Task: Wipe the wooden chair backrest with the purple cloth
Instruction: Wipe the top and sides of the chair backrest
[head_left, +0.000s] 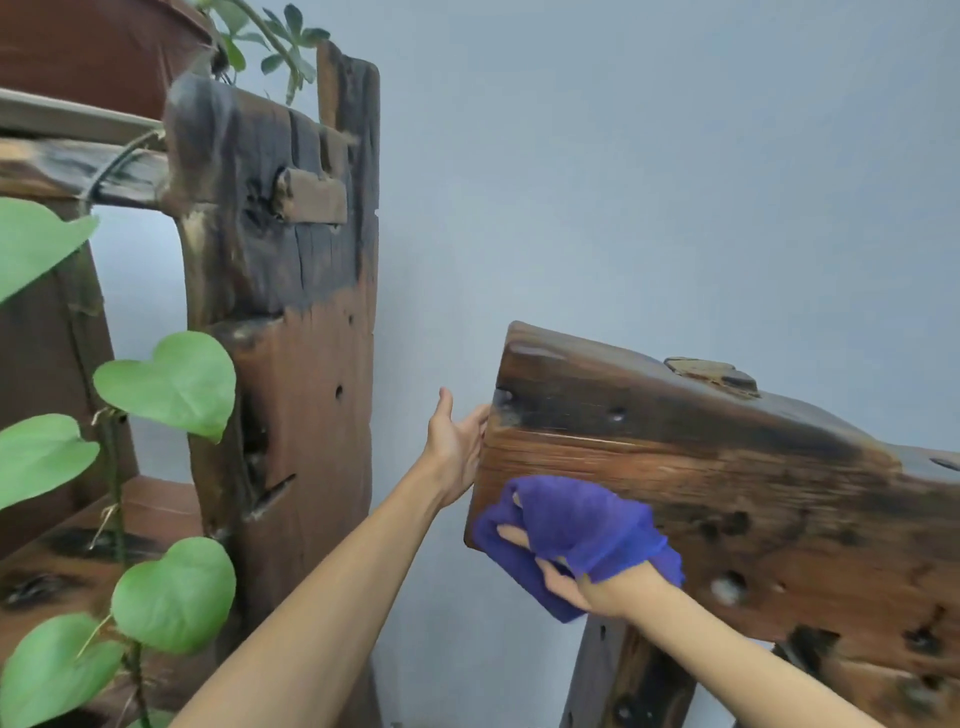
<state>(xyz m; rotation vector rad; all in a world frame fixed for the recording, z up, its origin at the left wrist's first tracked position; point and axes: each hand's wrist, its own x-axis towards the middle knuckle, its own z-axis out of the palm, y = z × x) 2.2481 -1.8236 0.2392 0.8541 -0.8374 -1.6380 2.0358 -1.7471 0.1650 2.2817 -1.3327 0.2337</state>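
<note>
The wooden chair backrest (727, 478) is a thick dark-stained slab with knots and holes, filling the lower right. My left hand (457, 441) grips its left end, thumb up, fingers behind the edge. The purple cloth (582, 525) is pressed flat against the slab's lower left face, draped over my right hand (576, 584), which holds it from below. A dark chair leg (623, 675) shows under the slab.
A tall rustic wooden shelf post (291, 312) stands left of the backrest, with a narrow gap of grey wall (623, 182) between them. Green heart-shaped vine leaves (171, 384) hang at the left. A brown plant pot (93, 47) sits at the top left.
</note>
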